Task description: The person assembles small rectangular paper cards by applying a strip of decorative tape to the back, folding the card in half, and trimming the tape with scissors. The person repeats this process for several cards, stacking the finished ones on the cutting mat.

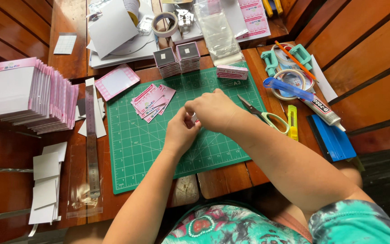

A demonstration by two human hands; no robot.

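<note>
2 hands (199, 119), 2 square-card stacks (177, 61)

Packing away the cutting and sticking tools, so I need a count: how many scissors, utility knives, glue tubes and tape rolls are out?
Scissors: 1
Yellow utility knife: 1
Glue tube: 1
Tape rolls: 2, one at the top, one right of the mat
Total: 5

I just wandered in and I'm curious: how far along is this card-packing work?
Done, it seems: a long row of pink-edged packets stands at the left. In hand: both the left hand and right hand pinch something small, mostly hidden, over the green cutting mat. Left, apparently: loose pink cards, two small square stacks and white blanks.
</note>
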